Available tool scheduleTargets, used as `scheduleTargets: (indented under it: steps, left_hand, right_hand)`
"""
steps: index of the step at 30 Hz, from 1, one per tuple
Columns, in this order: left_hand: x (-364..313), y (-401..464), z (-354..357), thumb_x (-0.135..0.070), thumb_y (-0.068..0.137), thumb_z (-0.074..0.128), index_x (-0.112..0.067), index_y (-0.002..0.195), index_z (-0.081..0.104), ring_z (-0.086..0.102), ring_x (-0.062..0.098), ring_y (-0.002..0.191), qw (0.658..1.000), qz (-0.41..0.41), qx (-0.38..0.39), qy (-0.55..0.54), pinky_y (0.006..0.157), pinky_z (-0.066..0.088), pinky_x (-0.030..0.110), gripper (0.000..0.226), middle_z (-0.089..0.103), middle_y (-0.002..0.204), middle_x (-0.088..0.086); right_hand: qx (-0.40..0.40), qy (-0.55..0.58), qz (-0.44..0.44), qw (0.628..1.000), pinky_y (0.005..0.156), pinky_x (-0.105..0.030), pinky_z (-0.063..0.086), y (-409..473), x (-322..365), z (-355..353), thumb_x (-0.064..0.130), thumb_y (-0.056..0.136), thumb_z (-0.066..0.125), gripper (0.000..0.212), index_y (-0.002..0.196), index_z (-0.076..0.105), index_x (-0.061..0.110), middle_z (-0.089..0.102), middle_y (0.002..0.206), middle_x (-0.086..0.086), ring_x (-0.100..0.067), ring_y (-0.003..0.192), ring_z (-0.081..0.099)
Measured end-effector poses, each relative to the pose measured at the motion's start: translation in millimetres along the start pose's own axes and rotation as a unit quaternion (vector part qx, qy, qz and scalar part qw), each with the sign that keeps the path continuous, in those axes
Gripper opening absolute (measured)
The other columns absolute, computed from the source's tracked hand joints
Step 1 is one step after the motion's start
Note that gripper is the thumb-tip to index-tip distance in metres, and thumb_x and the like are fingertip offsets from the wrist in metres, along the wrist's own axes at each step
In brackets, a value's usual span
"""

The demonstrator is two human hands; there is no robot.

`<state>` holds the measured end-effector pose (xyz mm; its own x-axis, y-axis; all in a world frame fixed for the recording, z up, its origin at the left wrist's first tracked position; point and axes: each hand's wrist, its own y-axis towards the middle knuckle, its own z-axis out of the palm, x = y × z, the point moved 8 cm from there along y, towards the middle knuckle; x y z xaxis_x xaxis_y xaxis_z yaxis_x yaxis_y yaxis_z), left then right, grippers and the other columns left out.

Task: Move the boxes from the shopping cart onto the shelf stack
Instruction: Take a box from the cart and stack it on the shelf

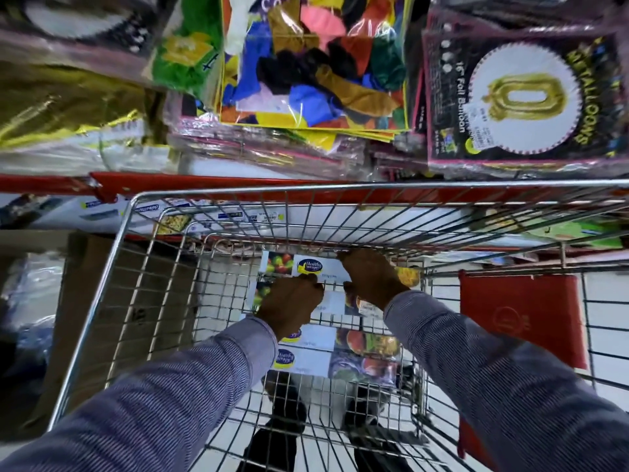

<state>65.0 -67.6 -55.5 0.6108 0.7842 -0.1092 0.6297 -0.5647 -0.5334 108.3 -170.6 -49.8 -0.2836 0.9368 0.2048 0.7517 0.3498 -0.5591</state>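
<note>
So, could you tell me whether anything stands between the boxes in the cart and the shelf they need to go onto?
Yes: the cart's front wire wall rises between the boxes at the bottom of the basket and the shelf, so they must be lifted over its rim. Both the left hand and right hand are already on the boxes, with nothing between.
</note>
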Motion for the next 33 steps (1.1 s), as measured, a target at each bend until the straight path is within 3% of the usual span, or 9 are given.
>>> scheduleTargets:
  steps: [5,10,13,18,22,25,27,29,33]
  left_hand:
    - [-6,-38,-40,-0.003,0.064,0.076,-0.008,0.096,0.067,0.063,0.032,0.069,0.999,0.016,-0.022,0.033,0.05,0.055,0.035,0.033,0.066,0.087,0.011]
    - [-11,-107,-130,-0.027,0.063,0.082,-0.012,0.104,0.064,0.065,0.034,0.084,0.996,0.027,-0.077,0.021,0.064,0.057,0.043,0.047,0.067,0.1,0.01]
    - [-11,-158,-198,-0.035,0.051,0.085,-0.019,0.095,0.068,0.069,0.029,0.077,0.992,0.022,-0.122,0.01,0.054,0.055,0.034,0.05,0.07,0.091,0.003]
    - [-16,-231,-319,-0.061,0.061,0.05,-0.028,0.096,0.068,0.069,0.02,0.081,0.97,-0.01,-0.242,0.034,0.056,0.052,0.034,0.051,0.07,0.095,-0.006]
    - [-23,-274,-402,-0.055,0.062,0.06,-0.032,0.109,0.064,0.067,0.026,0.091,0.952,-0.025,-0.294,0.077,0.066,0.055,0.041,0.052,0.069,0.103,-0.004]
    - [-27,-296,-452,-0.074,0.058,0.054,-0.034,0.111,0.063,0.066,0.023,0.094,0.942,-0.043,-0.321,0.089,0.069,0.054,0.039,0.067,0.069,0.105,-0.007]
    - [-30,-306,-480,-0.076,0.057,0.062,-0.035,0.111,0.063,0.064,0.02,0.096,0.931,-0.052,-0.347,0.097,0.071,0.052,0.038,0.067,0.068,0.105,-0.01]
    - [-33,-311,-501,-0.065,0.057,0.072,-0.034,0.111,0.063,0.063,0.019,0.097,0.929,-0.058,-0.354,0.091,0.073,0.05,0.037,0.063,0.068,0.106,-0.009]
    - [-37,-320,-539,-0.063,0.057,0.07,-0.037,0.117,0.062,0.064,0.019,0.099,0.917,-0.05,-0.381,0.103,0.076,0.053,0.036,0.066,0.071,0.106,-0.006]
  right_hand:
    - [-0.036,0.013,-0.023,0.999,0.099,-0.042,0.043,-42,10,-46,0.023,0.079,0.072,0.053,0.126,0.055,0.008,0.06,0.127,-0.019,-0.037,0.119,0.055]
    - [-0.06,0.022,-0.045,0.997,0.101,-0.04,0.04,-102,30,-123,0.032,0.079,0.071,0.058,0.129,0.052,0.01,0.058,0.128,-0.019,-0.036,0.122,0.052]
    - [-0.075,-0.017,-0.058,0.995,0.099,-0.039,0.04,-137,46,-183,0.037,0.079,0.069,0.056,0.127,0.052,0.013,0.059,0.128,-0.015,-0.033,0.121,0.053]
    - [-0.146,-0.055,-0.08,0.984,0.096,-0.037,0.043,-201,71,-302,0.04,0.076,0.07,0.057,0.126,0.054,0.017,0.062,0.125,-0.01,-0.03,0.118,0.053]
    - [-0.206,-0.091,-0.087,0.97,0.082,-0.034,0.046,-256,92,-395,0.04,0.073,0.074,0.05,0.117,0.059,0.021,0.065,0.117,-0.009,-0.029,0.11,0.059]
    - [-0.244,-0.126,-0.093,0.957,0.073,-0.031,0.039,-293,104,-450,0.037,0.073,0.075,0.048,0.117,0.06,0.022,0.066,0.117,-0.008,-0.028,0.109,0.059]
    - [-0.274,-0.144,-0.093,0.946,0.08,-0.035,0.045,-316,107,-482,0.036,0.075,0.075,0.05,0.12,0.058,0.022,0.065,0.12,-0.008,-0.029,0.112,0.057]
    - [-0.286,-0.142,-0.09,0.943,0.09,-0.038,0.046,-323,104,-502,0.036,0.077,0.075,0.056,0.127,0.056,0.019,0.063,0.127,-0.009,-0.029,0.117,0.055]
    - [-0.324,-0.143,-0.065,0.933,0.1,-0.038,0.043,-326,90,-549,0.035,0.08,0.073,0.063,0.136,0.049,0.018,0.055,0.138,-0.006,-0.028,0.128,0.048]
